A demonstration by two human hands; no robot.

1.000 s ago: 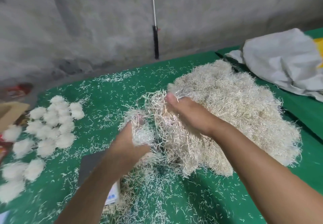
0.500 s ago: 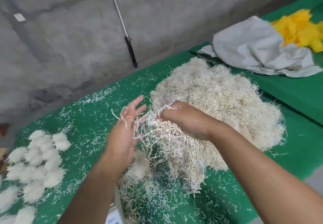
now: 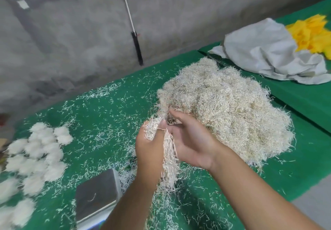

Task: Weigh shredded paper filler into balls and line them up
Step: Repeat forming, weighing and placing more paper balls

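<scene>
**Tuft of shredded paper held between two hands above the green table**

A tuft of shredded paper (image 3: 167, 151) is held in the middle of the scene, above the green table cover (image 3: 107, 107). The left hand (image 3: 149, 149) is curled round the upper part of the tuft, with its fingers closed on the strands. The right hand (image 3: 189, 140) is placed just beside it, palm turned toward the tuft; its thumb is pressed against the strands at the top, while the other fingers are only loosely bent. Whether those fingers are closed on any paper cannot be told, since they are hidden behind the strands. The lower end of the tuft hangs down between the two wrists.

The big heap of shredded paper filler (image 3: 225, 109) is seen just beyond the right hand, to the right of centre. Finished paper balls (image 3: 41, 151) are clustered at the left side, well apart from the hands. A scale with a metal platform (image 3: 96, 195) is seen near, below the left forearm. Loose shreds are scattered over the cover. A grey cloth (image 3: 268, 52) and yellow material (image 3: 311, 34) are lying at the far right.
</scene>
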